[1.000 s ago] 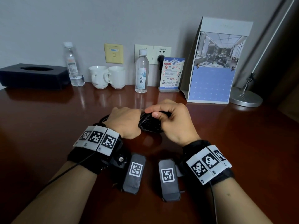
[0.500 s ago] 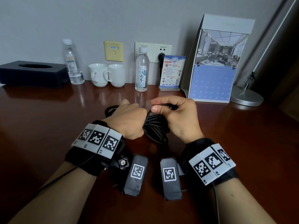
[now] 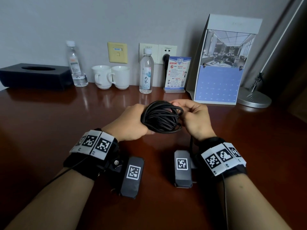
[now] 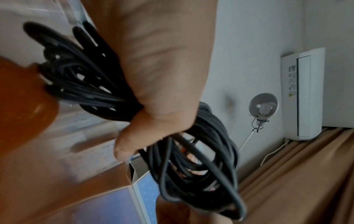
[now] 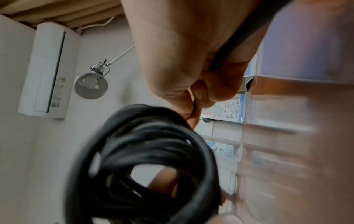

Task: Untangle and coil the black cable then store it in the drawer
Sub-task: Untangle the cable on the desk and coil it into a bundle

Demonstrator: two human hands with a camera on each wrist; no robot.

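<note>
The black cable (image 3: 162,117) is a bundle of loops held above the brown desk (image 3: 49,130) between my hands. My left hand (image 3: 131,122) grips the bundle's left side in a fist; the left wrist view shows the cable (image 4: 193,151) running through my left hand (image 4: 159,84). My right hand (image 3: 193,118) pinches a strand at the upper right of the coil. In the right wrist view my right hand (image 5: 201,94) has curled fingers holding a strand, with the cable (image 5: 145,163) looped in front. No drawer is in view.
Along the wall stand a black tissue box (image 3: 34,75), two water bottles (image 3: 146,72), two white cups (image 3: 111,77), a small sign (image 3: 177,74), a desk calendar (image 3: 221,63) and a lamp base (image 3: 254,98).
Both hands have lifted the cable off the desk and moved slightly apart. The bundle now shows as rounder loops, and my right hand has turned to pinch a strand at its top.
</note>
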